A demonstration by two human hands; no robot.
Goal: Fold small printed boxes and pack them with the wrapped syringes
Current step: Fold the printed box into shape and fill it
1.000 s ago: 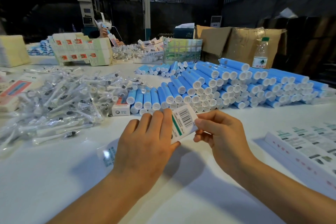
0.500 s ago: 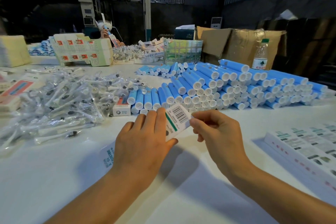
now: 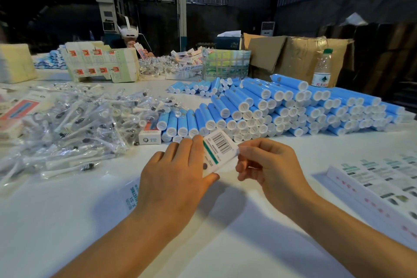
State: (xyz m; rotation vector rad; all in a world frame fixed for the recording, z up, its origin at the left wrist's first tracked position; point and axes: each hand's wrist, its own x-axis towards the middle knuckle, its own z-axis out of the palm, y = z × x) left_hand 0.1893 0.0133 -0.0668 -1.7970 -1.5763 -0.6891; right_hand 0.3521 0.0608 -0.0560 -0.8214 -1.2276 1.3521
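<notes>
Behind both hands, left [image 3: 178,178] and right [image 3: 268,165], pinching a box [image 3: 217,151]: blue tubes [image 3: 282,106]; box interior hidden.

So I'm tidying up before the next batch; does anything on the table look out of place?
One small white printed box lies alone between the loose heap of clear-wrapped items and the stacked blue tubes.

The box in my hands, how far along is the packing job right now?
Early. Done: one closed small box lies by the pile of wrapped pieces. In hand: the left hand grips a printed carton while the right hand pinches its end flap; nothing shows inside it. Left: the pile of wrapped pieces, the stacked blue tubes and the flat cartons at right.
</notes>
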